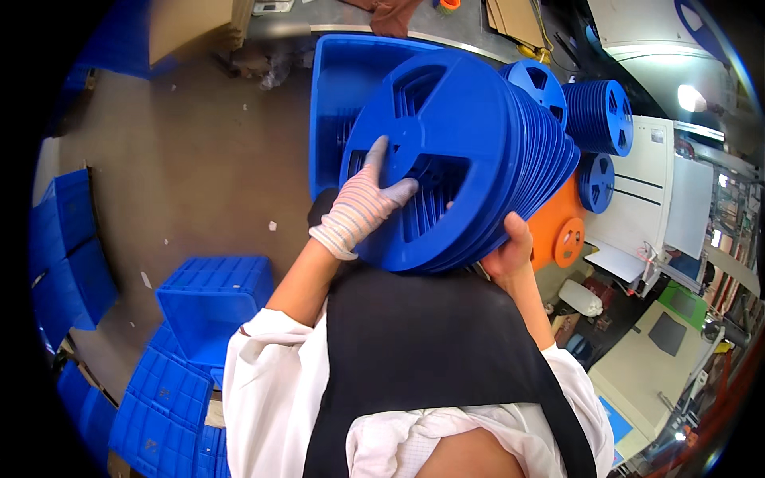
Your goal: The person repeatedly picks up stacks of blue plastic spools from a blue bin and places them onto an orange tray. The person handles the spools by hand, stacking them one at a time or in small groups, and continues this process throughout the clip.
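A thick stack of blue plastic reels is held in front of my black apron, its front disc facing up toward me. On that front disc lies my left hand, in a striped knit glove. Its index finger rests by the hub and its thumb reaches to a cutout; the other fingers are hidden in the opening. My bare right hand supports the lower right edge of the stack, thumb on the rims and most fingers out of sight beneath. Behind the stack stands a blue plastic bin, partly covered by it.
More blue reel stacks stand at the right beside an orange surface and an orange reel. Blue crates are at lower left on the brown floor. A grey worktable runs along the back, with cardboard.
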`<state>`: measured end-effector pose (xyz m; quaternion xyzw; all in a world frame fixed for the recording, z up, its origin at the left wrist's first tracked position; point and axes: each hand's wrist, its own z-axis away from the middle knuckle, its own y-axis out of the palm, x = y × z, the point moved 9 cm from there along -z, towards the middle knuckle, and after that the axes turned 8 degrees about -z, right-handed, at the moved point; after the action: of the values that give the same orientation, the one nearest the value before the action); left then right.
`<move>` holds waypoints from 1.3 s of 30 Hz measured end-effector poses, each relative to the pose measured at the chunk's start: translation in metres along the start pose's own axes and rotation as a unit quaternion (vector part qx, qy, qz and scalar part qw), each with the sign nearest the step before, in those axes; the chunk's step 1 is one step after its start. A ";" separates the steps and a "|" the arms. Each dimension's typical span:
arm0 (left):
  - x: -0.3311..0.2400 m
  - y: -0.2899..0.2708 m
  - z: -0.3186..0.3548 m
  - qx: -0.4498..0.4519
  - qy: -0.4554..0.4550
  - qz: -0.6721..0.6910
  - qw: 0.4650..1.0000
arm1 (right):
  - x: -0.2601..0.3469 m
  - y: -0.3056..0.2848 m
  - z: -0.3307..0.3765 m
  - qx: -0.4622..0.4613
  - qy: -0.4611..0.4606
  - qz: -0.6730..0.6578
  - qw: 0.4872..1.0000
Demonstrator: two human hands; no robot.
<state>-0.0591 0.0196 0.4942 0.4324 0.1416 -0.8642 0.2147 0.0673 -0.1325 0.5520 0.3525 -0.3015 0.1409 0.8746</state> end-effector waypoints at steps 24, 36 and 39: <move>-0.006 -0.079 0.058 0.213 0.190 0.765 0.577 | 0.021 0.012 0.008 0.197 -0.063 -0.169 0.964; 0.035 -0.157 0.082 0.172 0.380 0.659 0.626 | 0.020 0.004 0.007 0.367 -0.115 -0.291 0.876; 0.040 -0.170 0.083 0.128 0.363 0.630 0.675 | 0.025 0.003 0.010 0.380 -0.117 -0.289 0.871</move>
<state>-0.2212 0.1219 0.5203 0.7218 -0.2097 -0.3094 0.5825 0.0813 -0.1360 0.5753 0.7429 -0.2092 -0.0571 0.6333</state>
